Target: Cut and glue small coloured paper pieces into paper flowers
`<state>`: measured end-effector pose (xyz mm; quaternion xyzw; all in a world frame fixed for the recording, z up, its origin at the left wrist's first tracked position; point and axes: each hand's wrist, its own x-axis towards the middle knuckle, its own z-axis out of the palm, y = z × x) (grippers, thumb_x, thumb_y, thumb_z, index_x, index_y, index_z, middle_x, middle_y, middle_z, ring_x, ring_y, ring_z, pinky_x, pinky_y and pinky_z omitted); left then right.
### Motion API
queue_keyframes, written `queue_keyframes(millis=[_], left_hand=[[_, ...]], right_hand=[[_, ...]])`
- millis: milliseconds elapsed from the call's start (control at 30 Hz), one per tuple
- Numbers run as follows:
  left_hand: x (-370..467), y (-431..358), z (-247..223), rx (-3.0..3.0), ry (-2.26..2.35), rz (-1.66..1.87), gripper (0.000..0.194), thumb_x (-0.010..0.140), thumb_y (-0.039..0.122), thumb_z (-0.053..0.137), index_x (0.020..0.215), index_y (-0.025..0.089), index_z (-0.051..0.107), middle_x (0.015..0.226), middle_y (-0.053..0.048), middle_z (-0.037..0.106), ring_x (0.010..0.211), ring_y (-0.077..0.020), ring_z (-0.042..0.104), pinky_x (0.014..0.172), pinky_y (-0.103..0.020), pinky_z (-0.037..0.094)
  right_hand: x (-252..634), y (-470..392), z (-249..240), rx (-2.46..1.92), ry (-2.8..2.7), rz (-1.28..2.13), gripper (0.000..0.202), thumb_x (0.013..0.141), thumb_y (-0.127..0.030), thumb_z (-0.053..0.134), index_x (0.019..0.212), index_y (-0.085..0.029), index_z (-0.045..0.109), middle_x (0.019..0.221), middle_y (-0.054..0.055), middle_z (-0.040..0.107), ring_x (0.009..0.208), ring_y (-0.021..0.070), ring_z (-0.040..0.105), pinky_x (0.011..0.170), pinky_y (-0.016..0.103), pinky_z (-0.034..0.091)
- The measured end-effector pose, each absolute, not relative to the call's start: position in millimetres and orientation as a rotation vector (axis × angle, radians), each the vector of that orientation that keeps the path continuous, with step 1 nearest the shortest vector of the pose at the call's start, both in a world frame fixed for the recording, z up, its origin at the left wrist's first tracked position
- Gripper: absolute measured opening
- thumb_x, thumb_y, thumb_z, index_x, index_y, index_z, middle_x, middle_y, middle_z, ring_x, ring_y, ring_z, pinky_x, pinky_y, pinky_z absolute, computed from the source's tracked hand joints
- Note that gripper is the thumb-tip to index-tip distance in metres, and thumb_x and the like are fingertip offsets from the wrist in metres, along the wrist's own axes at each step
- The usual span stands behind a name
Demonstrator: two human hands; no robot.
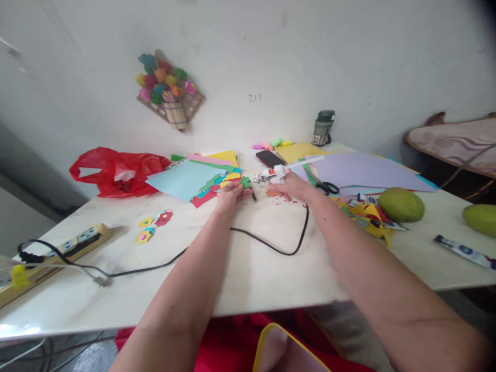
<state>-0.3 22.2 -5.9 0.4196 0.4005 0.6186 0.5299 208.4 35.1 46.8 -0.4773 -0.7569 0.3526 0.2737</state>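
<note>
A small green paper piece [245, 182] is pinched in my left hand [233, 195] over the middle of the table. Just to its right, my right hand [290, 187] is wrapped round a white glue gun [276, 173], whose nozzle points left towards the green piece. A clear glue stick sticks out of the gun's back. Under my right hand lie an orange scrap and small red bits. Paper shapes in yellow, red and blue [163, 218] lie on the table to the left.
A black cable [267, 241] loops across the white table [256, 289] near a power strip [77, 240]. Left stand a red bag [120, 173] and coloured sheets [186, 181]. Right are scissors [327, 188], purple paper [360, 168], a phone [270, 158], scraps, green fruits [401, 204], a tube [465, 252] and a bottle [323, 127].
</note>
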Motion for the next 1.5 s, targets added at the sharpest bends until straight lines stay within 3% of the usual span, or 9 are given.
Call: queue_keyframes(millis=[333, 633, 967, 1133, 1500], left_hand=[[0.3, 22.7, -5.6, 1.004, 0.958, 1.473, 0.016, 0.072, 0.020, 0.071, 0.071, 0.014, 0.057, 0.064, -0.001, 0.065, 0.070, -0.0176, 0.070, 0.067, -0.027, 0.055], [0.7, 23.3, -5.8, 1.016, 0.978, 1.456, 0.012, 0.073, 0.018, 0.069, 0.072, 0.013, 0.058, 0.068, -0.003, 0.067, 0.072, -0.0181, 0.070, 0.072, -0.029, 0.056], [0.0, 22.9, -5.2, 0.988, 0.972, 1.462, 0.011, 0.074, 0.016, 0.066, 0.073, 0.014, 0.055, 0.068, -0.002, 0.067, 0.070, -0.0176, 0.070, 0.066, -0.027, 0.055], [-1.0, 20.9, -3.9, 0.959, 0.923, 1.472, 0.010, 0.077, 0.014, 0.064, 0.076, 0.014, 0.054, 0.076, -0.005, 0.069, 0.073, -0.0177, 0.070, 0.073, -0.030, 0.056], [0.4, 22.5, -5.2, 0.948, 0.869, 1.503, 0.013, 0.079, 0.011, 0.063, 0.073, 0.014, 0.051, 0.064, 0.000, 0.063, 0.069, -0.0156, 0.070, 0.079, -0.031, 0.056]], right_hand=[[206.7, 34.4, 46.1, -1.243, -2.032, 0.977, 0.031, 0.075, -0.039, 0.069, 0.062, -0.017, 0.050, 0.044, -0.004, 0.047, 0.034, 0.0070, 0.041, 0.038, 0.021, 0.035], [207.0, 38.3, 43.3, -1.225, -2.025, 0.970, 0.038, 0.071, -0.046, 0.071, 0.059, -0.017, 0.049, 0.042, -0.004, 0.046, 0.033, 0.0069, 0.042, 0.038, 0.022, 0.035], [206.4, 34.9, 47.0, -1.171, -1.939, 1.011, 0.041, 0.071, -0.049, 0.071, 0.056, -0.016, 0.049, 0.042, -0.003, 0.048, 0.032, 0.0062, 0.041, 0.038, 0.022, 0.036], [207.5, 41.8, 37.8, -1.102, -1.925, 1.029, 0.037, 0.072, -0.045, 0.070, 0.059, -0.017, 0.050, 0.043, -0.003, 0.049, 0.032, 0.0064, 0.041, 0.037, 0.021, 0.036], [204.0, 32.1, 46.7, -1.086, -1.882, 1.095, 0.035, 0.071, -0.041, 0.071, 0.059, -0.015, 0.052, 0.044, -0.002, 0.052, 0.031, 0.0051, 0.039, 0.034, 0.021, 0.032]])
